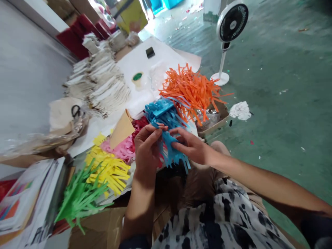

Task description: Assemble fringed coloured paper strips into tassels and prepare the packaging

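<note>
- Blue fringed paper: narrow cut strips, hanging between both hands
- Left hand: fingers curled, pinching the paper's upper edge
- Right hand: fingers slightly spread, pressing the strips from the right

We see one left hand, one right hand, six heaps of paper strips, one fan, one pair of scissors, one tape roll, one paper cone

Orange paper strips block the right hand's path forward.
</note>
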Demonstrator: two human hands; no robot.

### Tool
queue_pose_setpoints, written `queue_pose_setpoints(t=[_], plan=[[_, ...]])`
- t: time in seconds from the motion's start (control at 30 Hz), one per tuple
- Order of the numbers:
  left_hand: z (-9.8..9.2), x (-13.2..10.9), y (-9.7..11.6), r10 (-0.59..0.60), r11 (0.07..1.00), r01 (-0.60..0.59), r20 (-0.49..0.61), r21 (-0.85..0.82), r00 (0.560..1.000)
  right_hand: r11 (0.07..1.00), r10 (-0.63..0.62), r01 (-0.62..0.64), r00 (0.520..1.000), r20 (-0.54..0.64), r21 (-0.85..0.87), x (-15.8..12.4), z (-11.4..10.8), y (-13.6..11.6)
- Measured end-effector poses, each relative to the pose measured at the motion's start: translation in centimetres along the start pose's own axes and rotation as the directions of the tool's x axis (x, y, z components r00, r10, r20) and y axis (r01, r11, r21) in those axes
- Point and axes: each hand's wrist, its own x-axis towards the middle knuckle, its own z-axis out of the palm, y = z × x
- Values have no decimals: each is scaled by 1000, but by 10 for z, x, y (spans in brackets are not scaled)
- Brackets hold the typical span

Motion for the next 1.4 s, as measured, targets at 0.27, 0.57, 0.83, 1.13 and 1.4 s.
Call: queue_pose_setpoints(t=[0.27, 0.57, 0.83, 1.13, 1.4], plan=[[-13, -19, -12, -170, 978, 167, 7, 128, 986, 896, -57, 8, 994, -97, -444, -24, -35, -21], [-4, -36, -29, -189, 960, 163, 95, 226, 977, 885, -160, 41, 962, -221, -464, 3, -12, -24], [-32, -37, -44, -126, 963, 159, -156, 217, 980, 808, -177, 93, 980, -89, -582, 71, -17, -24], [-43, -47, -60, -67, 901, 55, 13, 430, 998, 137, 12, 13, 1000, 15, -991, 291, -8, -6], [-59, -48, -56, -163, 943, 163, -24, 290, 986, 37, 171, -50, 984, -43, -998, 328, 12, 20]])
